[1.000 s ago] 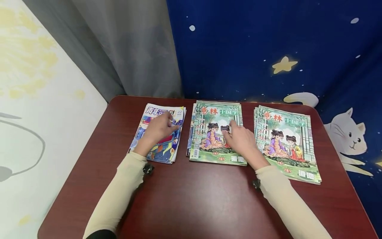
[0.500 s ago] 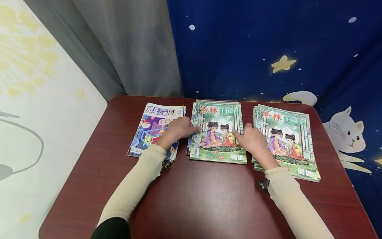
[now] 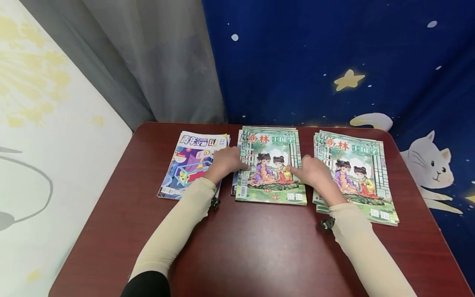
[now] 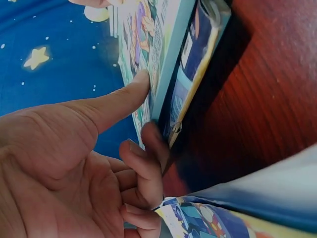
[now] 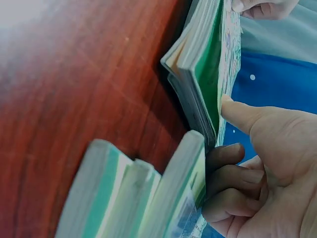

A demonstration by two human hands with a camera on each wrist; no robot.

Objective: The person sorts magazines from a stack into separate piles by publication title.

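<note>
A green magazine (image 3: 272, 142) with two cartoon children on its cover tops the middle stack. My left hand (image 3: 224, 162) pinches its left edge, thumb on the cover and index finger at the spine side. Opposite, my right hand (image 3: 318, 176) grips the right edge, with the thumb on the cover. In the right wrist view, the curled fingers (image 5: 233, 178) sit at the side of the stack. Below the green magazine, a dark-blue magazine (image 4: 190, 74) shows in the left wrist view. Both wrists wear small black cameras.
Left of the middle stack lies a stack of purple-blue magazines (image 3: 189, 165). Another green magazine stack (image 3: 365, 185) lies slightly fanned at the right. Both neighbouring stacks are close to my hands. The red-brown table (image 3: 267, 247) ends at the curtains (image 3: 178, 74) behind.
My left hand has moved right from the purple-blue stack to the middle magazine's left edge. My right hand has shifted right from over the cover to its right edge.
</note>
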